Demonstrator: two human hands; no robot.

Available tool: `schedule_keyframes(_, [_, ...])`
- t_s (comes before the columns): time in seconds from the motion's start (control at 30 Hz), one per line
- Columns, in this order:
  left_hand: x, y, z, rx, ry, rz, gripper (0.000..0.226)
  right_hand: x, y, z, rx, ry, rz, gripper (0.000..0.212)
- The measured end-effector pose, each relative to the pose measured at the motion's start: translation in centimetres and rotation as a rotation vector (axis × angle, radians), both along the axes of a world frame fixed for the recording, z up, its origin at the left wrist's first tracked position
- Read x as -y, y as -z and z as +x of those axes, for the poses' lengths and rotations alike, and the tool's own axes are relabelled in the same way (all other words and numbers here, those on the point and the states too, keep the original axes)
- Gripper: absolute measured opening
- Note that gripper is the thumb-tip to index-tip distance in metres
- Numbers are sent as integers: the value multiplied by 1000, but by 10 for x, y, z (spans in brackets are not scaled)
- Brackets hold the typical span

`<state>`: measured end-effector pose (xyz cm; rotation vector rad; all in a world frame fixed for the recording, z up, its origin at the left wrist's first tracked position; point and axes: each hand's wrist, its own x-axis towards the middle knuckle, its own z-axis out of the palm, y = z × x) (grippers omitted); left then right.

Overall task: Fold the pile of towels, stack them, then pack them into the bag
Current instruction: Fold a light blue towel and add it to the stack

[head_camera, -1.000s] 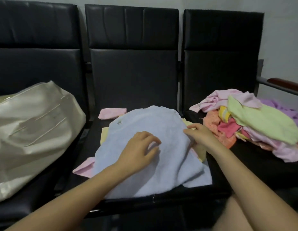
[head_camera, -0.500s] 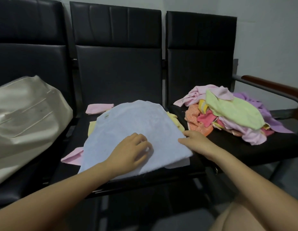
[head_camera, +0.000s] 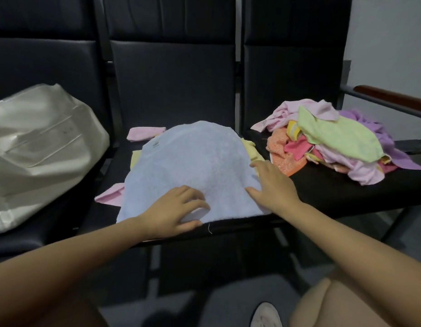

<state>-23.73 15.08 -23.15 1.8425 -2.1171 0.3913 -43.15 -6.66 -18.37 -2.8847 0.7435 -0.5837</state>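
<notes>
A light blue towel (head_camera: 193,161) lies spread on the middle black seat, on top of a yellow towel (head_camera: 250,149) and a pink towel (head_camera: 110,197) whose edges stick out. My left hand (head_camera: 176,208) is at the blue towel's near edge, a bit of the hem pinched between curled fingers and thumb. My right hand (head_camera: 273,185) rests flat on the towel's right edge with fingers straight. A small folded pink towel (head_camera: 144,133) sits at the back of the seat. The unfolded pile of towels (head_camera: 334,142) is on the right seat. The cream bag (head_camera: 39,142) lies on the left seat.
The three black seats (head_camera: 174,79) are joined in a row with tall backs. A wooden armrest (head_camera: 393,97) on a metal bar runs behind the pile at the right. My knees and a white shoe (head_camera: 266,315) are below the seat's front edge.
My left hand slid from the middle of the blue towel down to its near edge. My right hand moved along the right edge and flattened. The towel lies smoother.
</notes>
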Motion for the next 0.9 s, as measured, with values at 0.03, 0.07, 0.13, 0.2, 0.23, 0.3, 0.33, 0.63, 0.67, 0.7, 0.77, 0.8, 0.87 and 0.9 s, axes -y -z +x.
schedule_keyframes(0.03, [1, -1, 0, -11, 7, -8, 32, -3, -1, 1, 34, -45, -17, 44])
schedule_keyframes(0.07, [2, -2, 0, -14, 16, -15, 31, -8, -2, 2, 35, -116, -9, 36])
schedule_keyframes(0.13, [4, -3, 1, -10, 37, -21, 29, -17, 4, 1, -53, -310, 51, 28])
schedule_keyframes(0.2, [5, -4, 5, -13, 52, -12, 27, -26, 15, 2, -162, -474, 53, 30])
schedule_keyframes(0.23, [5, -6, 9, -18, 52, -3, 26, -28, 21, 4, -181, -516, 44, 31])
schedule_keyframes(0.3, [4, -9, 18, -33, 36, 19, 24, -31, 24, 10, -155, -523, 80, 27])
schedule_keyframes(0.33, [4, -11, 21, -42, 29, 28, 25, -31, 23, 13, -137, -514, 109, 25])
schedule_keyframes(0.63, [10, -7, 14, -51, -12, -12, 32, -37, 12, 38, -44, -422, 218, 15])
schedule_keyframes(0.67, [10, -7, 13, -49, -25, -31, 26, -38, 7, 41, -24, -388, 270, 14])
schedule_keyframes(0.7, [11, -7, 11, -58, -44, -46, 21, -38, 4, 45, -10, -364, 302, 13])
schedule_keyframes(0.77, [10, -12, 6, -113, -133, -87, 18, -38, -3, 50, 6, -358, 273, 15])
schedule_keyframes(0.8, [10, -17, 5, -166, -204, -105, 24, -37, -7, 52, -1, -366, 238, 17])
schedule_keyframes(0.87, [9, -28, 9, -260, -330, -106, 43, -34, -15, 54, -28, -403, 185, 22])
schedule_keyframes(0.9, [9, -33, 13, -269, -359, -110, 48, -32, -18, 56, -44, -422, 170, 22])
